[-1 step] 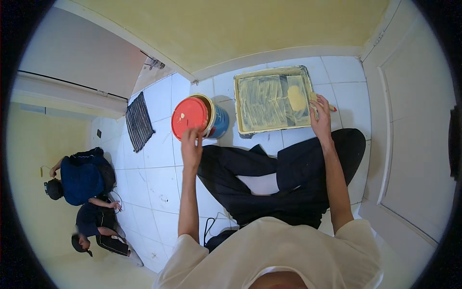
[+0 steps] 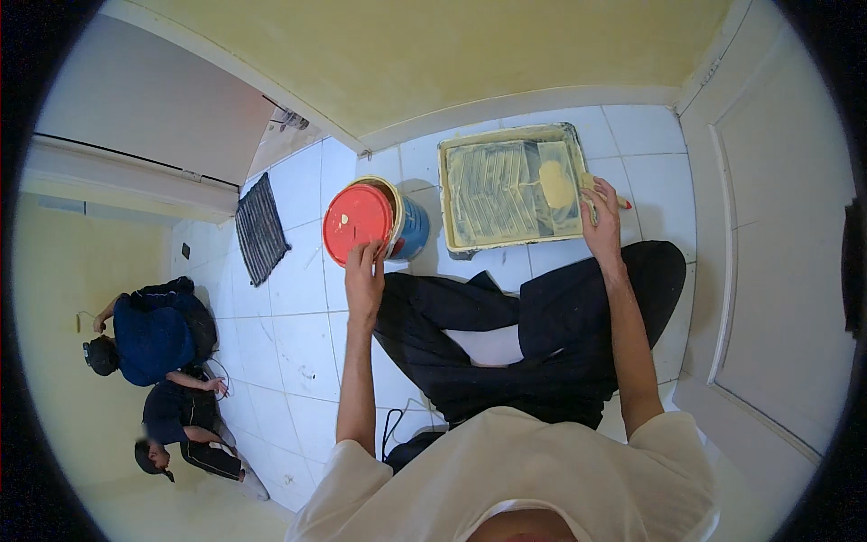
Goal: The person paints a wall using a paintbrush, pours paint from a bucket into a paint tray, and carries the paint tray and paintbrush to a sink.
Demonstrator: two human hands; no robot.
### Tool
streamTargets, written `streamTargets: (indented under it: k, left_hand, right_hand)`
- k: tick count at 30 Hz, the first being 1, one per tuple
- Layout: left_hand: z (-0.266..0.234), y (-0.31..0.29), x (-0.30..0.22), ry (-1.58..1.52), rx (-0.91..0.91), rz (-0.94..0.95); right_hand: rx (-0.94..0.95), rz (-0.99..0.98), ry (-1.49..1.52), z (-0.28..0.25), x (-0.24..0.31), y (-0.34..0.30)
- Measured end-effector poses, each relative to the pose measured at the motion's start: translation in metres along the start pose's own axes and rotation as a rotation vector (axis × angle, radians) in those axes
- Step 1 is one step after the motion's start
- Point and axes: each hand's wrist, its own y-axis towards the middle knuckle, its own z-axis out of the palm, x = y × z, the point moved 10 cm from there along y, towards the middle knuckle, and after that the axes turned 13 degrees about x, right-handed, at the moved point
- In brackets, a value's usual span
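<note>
A red lid (image 2: 358, 222) lies off-centre over a blue paint bucket (image 2: 414, 228), leaving part of the cream rim uncovered. My left hand (image 2: 365, 289) is closed on the lid's near edge, fingers on top. To the right sits a paint tray (image 2: 449, 212), its ribbed slope smeared with pale yellow paint (image 2: 557, 185) that pools at the right end. At that end my right hand (image 2: 602, 226) is closed around a paintbrush (image 2: 625, 203) with a red-tipped handle. The brush's head is mostly hidden by my fingers and the tray rim.
My crossed legs (image 2: 578, 307) are just below the tray. A yellow wall (image 2: 506, 45) rises behind it, and a white door (image 2: 768, 217) stands at the right. A dark striped mat (image 2: 261, 229) lies left of the bucket. Two people (image 2: 163, 339) sit farther left.
My left hand has come slightly right and down onto the lid's near edge. The lid has shifted a little to the right. My right hand stays put.
</note>
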Motion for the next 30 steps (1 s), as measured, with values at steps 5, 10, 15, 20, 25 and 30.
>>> streamTargets:
  k: [5,10,15,20,25,30]
  left_hand:
    - [0.013,-0.002,0.006,-0.023,-0.005,-0.03]
    - [0.012,0.008,0.002,-0.044,0.016,0.016]
    - [0.003,0.021,-0.003,-0.016,0.008,0.07]
    - [0.015,0.035,0.004,-0.08,0.126,0.013]
    - [0.01,0.054,0.015,0.049,0.02,0.044]
    - [0.01,0.085,0.039,0.094,-0.008,0.011]
  right_hand:
    - [0.032,-0.004,0.004,0.005,0.004,0.002]
    - [0.047,0.002,-0.007,0.007,0.002,0.004]
    - [0.043,0.001,-0.012,0.006,0.003,0.003]
    - [0.058,0.035,-0.019,0.008,-0.003,0.001]
    - [0.13,-0.024,-0.227,0.018,0.003,0.003]
    - [0.159,-0.078,-0.33,0.014,0.019,0.003]
